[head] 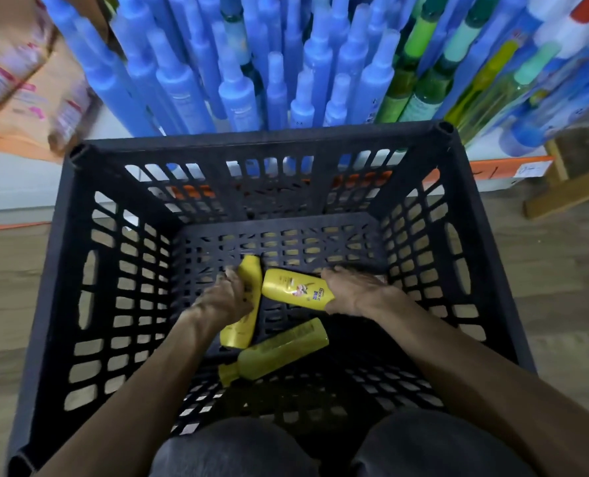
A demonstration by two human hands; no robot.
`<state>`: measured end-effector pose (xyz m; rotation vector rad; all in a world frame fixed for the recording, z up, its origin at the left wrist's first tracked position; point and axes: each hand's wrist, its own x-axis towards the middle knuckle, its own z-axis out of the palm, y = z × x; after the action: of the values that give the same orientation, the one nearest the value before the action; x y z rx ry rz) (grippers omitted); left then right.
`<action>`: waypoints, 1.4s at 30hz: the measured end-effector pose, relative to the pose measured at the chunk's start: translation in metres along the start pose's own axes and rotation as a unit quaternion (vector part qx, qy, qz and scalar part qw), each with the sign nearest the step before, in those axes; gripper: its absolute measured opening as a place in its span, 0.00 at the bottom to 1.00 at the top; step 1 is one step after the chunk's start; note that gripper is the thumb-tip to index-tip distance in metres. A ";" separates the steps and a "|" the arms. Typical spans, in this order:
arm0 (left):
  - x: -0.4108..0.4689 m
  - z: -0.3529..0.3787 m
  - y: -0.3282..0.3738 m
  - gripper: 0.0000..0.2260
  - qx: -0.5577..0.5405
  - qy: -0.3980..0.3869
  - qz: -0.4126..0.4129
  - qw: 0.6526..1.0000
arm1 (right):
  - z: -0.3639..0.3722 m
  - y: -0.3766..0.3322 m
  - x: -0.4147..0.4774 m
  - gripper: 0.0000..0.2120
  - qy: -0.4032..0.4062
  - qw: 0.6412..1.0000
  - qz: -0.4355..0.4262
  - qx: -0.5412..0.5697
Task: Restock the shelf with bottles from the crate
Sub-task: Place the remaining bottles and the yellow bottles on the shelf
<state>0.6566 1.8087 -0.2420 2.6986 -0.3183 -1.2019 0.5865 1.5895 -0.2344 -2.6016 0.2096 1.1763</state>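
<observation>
Our knees are at the very bottom, close to us, in dark cloth. Just past them sits the black crate on the wooden floor. It has lots of holes in its walls and bottom.

We reach both arms down into the crate. Our left hand has its fingers curled around the left yellow bottle, which points away from us. Our right hand grips one end of the right yellow bottle, which lies sideways, and its free end touches the left one. We can see a picture and some words on its label.

Nearer to us, the third bottle lies on the crate bottom. It looks more green-yellow, and no hand touches it. Its cap points near and left.

Far behind the crate is the low white shelf with an orange edge. On it stand many tall blue bottles, packed close together. To their right are green bottles. Far left we see blurry orange packs. Far right stands a wooden frame on the floor.
</observation>
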 end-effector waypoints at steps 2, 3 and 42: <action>0.010 0.008 -0.004 0.32 -0.004 -0.012 -0.025 1.000 | 0.001 0.002 0.008 0.31 -0.008 1.000 0.000 0.011; 0.012 0.009 -0.003 0.37 -0.004 -0.019 -0.033 0.999 | 0.002 0.003 0.011 0.31 -0.009 1.000 0.002 0.020; -0.061 -0.070 0.003 0.27 -0.102 0.049 -0.043 0.993 | -0.020 -0.037 -0.030 0.22 0.042 0.998 0.028 0.031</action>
<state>0.6685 1.8270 -0.1519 2.6039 -0.0627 -1.0539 0.5904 1.6190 -0.1923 -2.6094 0.3320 1.0605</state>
